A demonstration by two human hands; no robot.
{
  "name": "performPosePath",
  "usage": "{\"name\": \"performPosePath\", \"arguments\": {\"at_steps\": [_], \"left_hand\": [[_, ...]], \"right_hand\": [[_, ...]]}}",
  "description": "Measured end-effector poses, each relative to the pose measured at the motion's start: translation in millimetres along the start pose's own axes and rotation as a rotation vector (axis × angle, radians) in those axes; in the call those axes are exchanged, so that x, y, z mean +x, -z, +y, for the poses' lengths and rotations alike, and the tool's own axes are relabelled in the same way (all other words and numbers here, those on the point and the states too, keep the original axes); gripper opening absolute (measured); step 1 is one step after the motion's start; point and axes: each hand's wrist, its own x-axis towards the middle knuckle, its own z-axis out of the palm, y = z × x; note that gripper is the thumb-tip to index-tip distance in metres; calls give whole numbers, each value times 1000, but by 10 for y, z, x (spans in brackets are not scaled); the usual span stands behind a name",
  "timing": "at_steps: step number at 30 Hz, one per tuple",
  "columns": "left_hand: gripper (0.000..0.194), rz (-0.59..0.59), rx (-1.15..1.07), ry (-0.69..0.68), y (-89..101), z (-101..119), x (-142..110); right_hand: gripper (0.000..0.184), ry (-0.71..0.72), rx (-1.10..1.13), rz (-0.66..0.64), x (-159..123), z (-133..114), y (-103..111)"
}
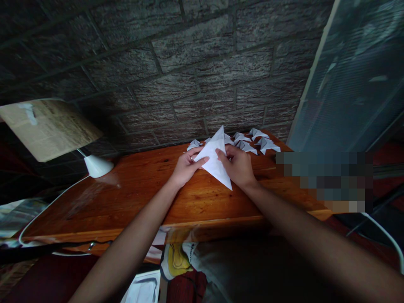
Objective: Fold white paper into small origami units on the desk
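A white sheet of paper folded into a triangle (215, 153) is held up over the wooden table, one point upward and another toward me. My left hand (186, 166) grips its left corner, thumb on the near face and fingers behind. On the right edge, my right hand (237, 165) pinches the paper with the thumb in front; its other fingers are partly hidden. Behind the paper, several folded white paper pieces (267, 144) stand along the back of the table, some of them partly covered by the paper and my hands.
The wooden table (126, 198) stands against a stone-block wall (195, 84). At its left end is a lamp (97, 165) with a brown paper shade and a white cord. A blurred-out patch covers the right end. Below the front edge lies a yellow and white packet (176, 259).
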Motion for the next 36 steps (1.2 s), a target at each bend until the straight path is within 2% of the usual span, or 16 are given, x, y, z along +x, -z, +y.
{"name": "performPosePath", "arguments": {"at_steps": [8, 12, 16, 21, 25, 31, 36], "left_hand": [[45, 122, -76, -26, 31, -22, 35], [45, 95, -65, -15, 36, -31, 33], [47, 66, -74, 1, 15, -34, 31], [43, 157, -198, 12, 12, -9, 35], [39, 228, -252, 5, 36, 9, 48], [39, 237, -311, 19, 39, 13, 63], [37, 242, -348, 29, 48, 4, 71]], "right_hand": [[16, 46, 54, 43, 22, 52, -40], [18, 7, 149, -15, 35, 90, -66], [28, -83, 241, -94, 47, 109, -82], [39, -150, 367, -74, 45, 99, -104], [42, -209, 459, -60, 50, 79, -110], [40, -321, 636, -65, 55, 45, -114], [65, -412, 680, -5, 69, 31, -131]]}}
